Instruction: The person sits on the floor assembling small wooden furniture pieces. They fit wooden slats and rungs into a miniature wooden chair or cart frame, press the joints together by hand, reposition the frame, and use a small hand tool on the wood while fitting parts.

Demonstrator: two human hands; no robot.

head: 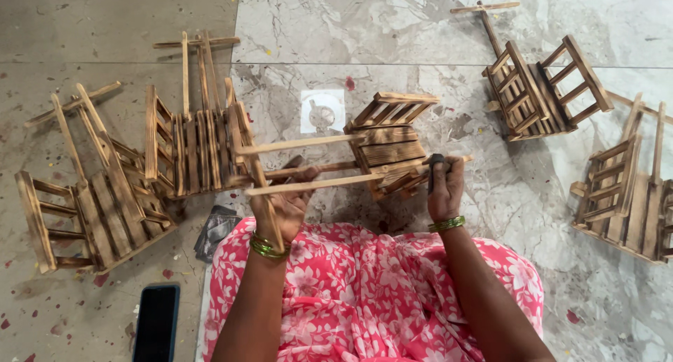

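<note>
A small wooden slatted cart [384,143] with long handle sticks is held above my lap, its body to the right and its sticks reaching left. My left hand [286,202] grips the handle sticks from below, near the crossbar end. My right hand [444,186] holds a short dark tool [435,167] pressed against the cart's right lower edge. Green bangles sit on both wrists.
Two similar wooden carts [191,143] [91,200] lie on the stone floor at left, and two more [540,88] [624,193] at right. A dark phone [155,323] lies at lower left, a dark packet [216,230] beside my pink floral lap, and a white sticker [322,111] on the floor ahead.
</note>
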